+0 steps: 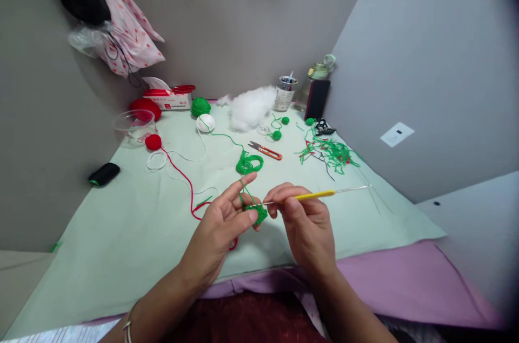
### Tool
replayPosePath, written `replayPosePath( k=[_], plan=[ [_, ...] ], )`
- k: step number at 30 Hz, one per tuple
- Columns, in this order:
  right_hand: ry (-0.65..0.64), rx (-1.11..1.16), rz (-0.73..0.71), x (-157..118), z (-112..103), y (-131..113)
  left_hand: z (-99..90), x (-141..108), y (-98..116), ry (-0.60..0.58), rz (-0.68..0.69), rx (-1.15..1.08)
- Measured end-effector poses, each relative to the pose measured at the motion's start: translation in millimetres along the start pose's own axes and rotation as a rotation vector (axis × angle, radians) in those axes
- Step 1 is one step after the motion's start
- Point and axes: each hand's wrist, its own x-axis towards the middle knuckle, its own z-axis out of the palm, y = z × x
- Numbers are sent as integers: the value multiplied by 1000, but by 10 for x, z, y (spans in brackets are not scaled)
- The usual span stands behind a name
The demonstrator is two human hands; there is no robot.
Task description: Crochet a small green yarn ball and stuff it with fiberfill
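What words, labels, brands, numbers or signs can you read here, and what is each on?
None can be read with certainty.
Red-and-white box: red print on its front, too small and blurred to read.
Pen holder: dark print on its side, too small to read.
Yellow-handled hook in the right hand: no lettering visible.

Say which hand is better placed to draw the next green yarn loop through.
Probably the right hand: it grips the slim yellow-handled metal hook, its tip at the small green crocheted piece. The left hand pinches that piece, with a thin green yarn strand over one finger.
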Motion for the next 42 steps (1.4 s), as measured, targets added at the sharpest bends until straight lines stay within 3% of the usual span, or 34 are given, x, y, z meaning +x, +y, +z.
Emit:
replayPosePath(
  k=[6, 9, 16, 23, 28, 34, 42],
  plan=[
    [81, 185, 140, 75, 44, -89, 16, -8, 83, -81, -117, -246],
    [81, 247, 222, 84, 49, -99, 25, -7, 77, -88, -103, -245],
    [47, -129, -98, -37, 29, -19, 4, -32, -52, 17, 104, 122],
    [104, 74, 11, 37, 48, -57, -49, -51, 7, 67, 132, 184],
    [80, 37, 20, 30, 39, -91, -59, -60, 25, 62, 136, 211],
    [22, -101, -47, -19, -13, -112, -49, -68, 53, 82, 144, 288],
    [-81, -386, -269, -65, -6, -227, -29, -103, 89, 117, 218, 408]
  ],
)
